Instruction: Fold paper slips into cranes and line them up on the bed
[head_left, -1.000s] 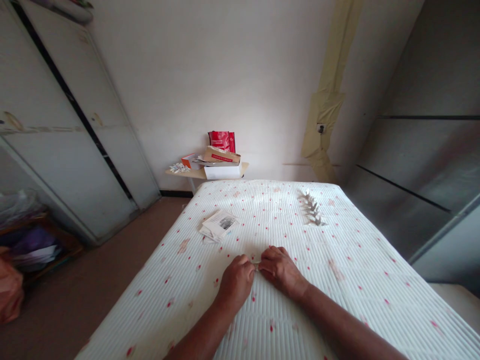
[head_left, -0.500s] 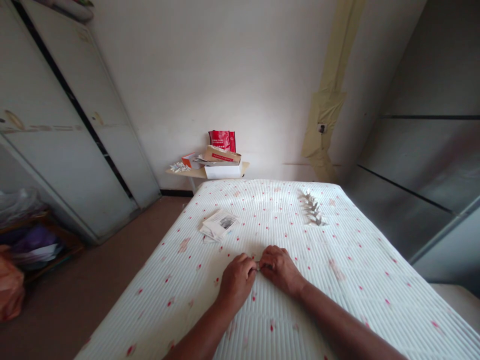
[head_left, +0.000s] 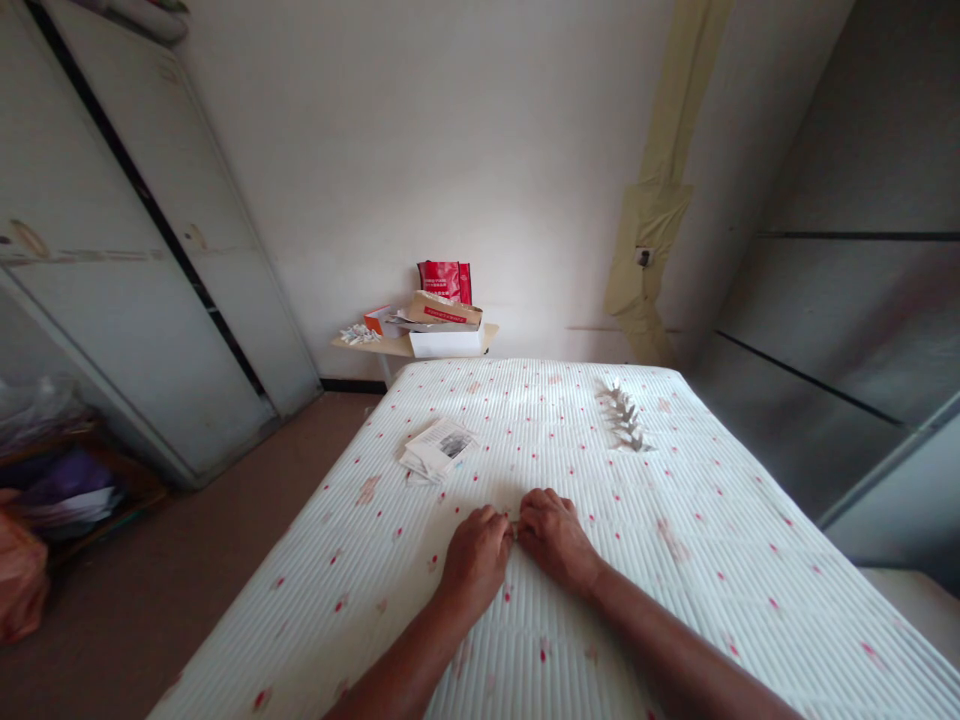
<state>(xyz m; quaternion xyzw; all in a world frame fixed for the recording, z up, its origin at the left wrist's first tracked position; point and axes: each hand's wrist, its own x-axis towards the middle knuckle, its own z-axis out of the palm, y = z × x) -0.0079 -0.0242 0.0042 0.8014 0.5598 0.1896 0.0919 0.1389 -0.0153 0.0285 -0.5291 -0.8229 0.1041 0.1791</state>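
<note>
My left hand (head_left: 480,550) and my right hand (head_left: 551,530) meet over the middle of the bed, fingers closed. Between their fingertips shows a sliver of a small folded paper (head_left: 514,530), pinched from both sides and mostly covered by the fingers. Beyond my left hand lies a loose stack of printed paper pieces (head_left: 439,450), a dark picture on the top one. Farther off to the right stands a row of several small folded paper figures (head_left: 626,418) with pointed tips.
A ribbed white mattress cover (head_left: 540,650) with red dots lies under everything. Past its far edge, a small table (head_left: 397,346) carries a white box (head_left: 446,343), a red bag (head_left: 444,280) and a heap of white paper bits (head_left: 360,334). Cabinets (head_left: 150,250) line the left.
My right hand has shifted very slightly left and up, nearer my left hand, and less of the paper shows between them. The stack and the row of figures are unmoved.
</note>
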